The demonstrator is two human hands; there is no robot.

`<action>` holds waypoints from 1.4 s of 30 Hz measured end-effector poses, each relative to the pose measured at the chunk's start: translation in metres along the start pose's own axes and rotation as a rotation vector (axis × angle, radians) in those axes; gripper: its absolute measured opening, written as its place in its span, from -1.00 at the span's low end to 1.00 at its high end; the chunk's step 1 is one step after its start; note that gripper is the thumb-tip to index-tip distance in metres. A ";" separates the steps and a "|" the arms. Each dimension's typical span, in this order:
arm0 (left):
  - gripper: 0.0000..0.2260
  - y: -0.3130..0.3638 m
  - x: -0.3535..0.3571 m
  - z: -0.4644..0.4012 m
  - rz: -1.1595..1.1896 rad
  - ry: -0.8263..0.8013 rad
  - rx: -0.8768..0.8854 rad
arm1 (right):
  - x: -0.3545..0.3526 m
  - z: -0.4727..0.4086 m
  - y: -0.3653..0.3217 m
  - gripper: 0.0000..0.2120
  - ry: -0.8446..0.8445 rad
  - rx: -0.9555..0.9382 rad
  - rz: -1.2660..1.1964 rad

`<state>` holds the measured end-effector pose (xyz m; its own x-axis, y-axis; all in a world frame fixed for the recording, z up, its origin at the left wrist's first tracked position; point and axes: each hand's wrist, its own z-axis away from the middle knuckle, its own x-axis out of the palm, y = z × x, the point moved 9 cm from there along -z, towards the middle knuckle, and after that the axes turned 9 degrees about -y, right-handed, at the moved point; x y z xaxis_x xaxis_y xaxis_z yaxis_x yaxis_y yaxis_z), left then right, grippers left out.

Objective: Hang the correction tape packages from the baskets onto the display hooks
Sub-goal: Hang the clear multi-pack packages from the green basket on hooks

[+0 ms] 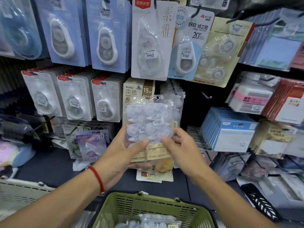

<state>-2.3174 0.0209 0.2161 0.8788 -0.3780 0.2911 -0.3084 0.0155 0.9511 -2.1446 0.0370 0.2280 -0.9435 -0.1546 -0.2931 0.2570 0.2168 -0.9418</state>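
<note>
Hanging step, mid-transfer. Both hands are holding a clear bag (148, 120) of white correction tapes upright in front of the display, above the green basket (131, 209). The left hand (125, 148) is grasping the bag's lower left edge, thumb on the front and fingers behind; its grip is also appearing to carry a few tan carded packs (156, 153) beneath the bag. The right hand (176, 145) is pinching the bag's lower right corner.

The bag's top edge is sitting level with a row of similar bags (176, 102) already hanging just behind it, so that hook is judged the likely target; its tip is hidden by the bag. A bare hook (206, 95) is projecting just to the right. The next move is calling for lining up the bag's hang hole with a hook tip and sliding it back; whether the hole is already engaged cannot be told.

More bags are lying in the basket. A brown 15M card (139, 92) is hanging just left of the target, a large white card (152, 40) overhanging from above; both are crowding the approach. A grey basket (19, 193) is standing at lower left.
</note>
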 end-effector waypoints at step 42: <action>-0.37 -0.016 0.002 -0.011 -0.157 -0.045 0.015 | -0.022 0.003 -0.003 -0.81 0.162 -0.050 -0.107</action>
<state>-2.3068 0.0302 0.2027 0.8998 -0.4153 0.1338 -0.1744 -0.0611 0.9828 -2.1239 0.0370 0.2370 -0.9873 -0.0236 -0.1574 0.1462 0.2560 -0.9555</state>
